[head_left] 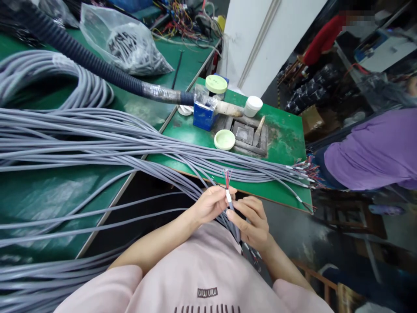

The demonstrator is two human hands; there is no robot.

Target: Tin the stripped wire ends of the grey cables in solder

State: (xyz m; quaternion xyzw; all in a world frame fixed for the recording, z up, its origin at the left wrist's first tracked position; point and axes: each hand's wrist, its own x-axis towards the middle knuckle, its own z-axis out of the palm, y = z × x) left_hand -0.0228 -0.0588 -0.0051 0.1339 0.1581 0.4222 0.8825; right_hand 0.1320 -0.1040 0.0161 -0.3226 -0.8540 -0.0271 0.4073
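Observation:
A grey multi-core cable (231, 205) stands nearly upright between my hands, with a white sleeve (228, 195) near its end and thin red, white and dark wires (227, 177) fanning out on top. My left hand (210, 203) pinches the cable at the white sleeve. Just below, my right hand (251, 221) rests around the cable with its fingers curved and partly apart; how firmly it grips I cannot tell. Behind both hands, a thick bundle of grey cables (182, 150) runs across the green bench, its stripped ends (309, 171) spread at the right edge.
A solder pot (245, 132) with a scraper (259, 130) sits on the small green table (286, 130). Around it are a pale green lid (224, 139), a white jar (253, 106) and a black extraction hose (130, 80). Another person in purple (374, 150) is at the right.

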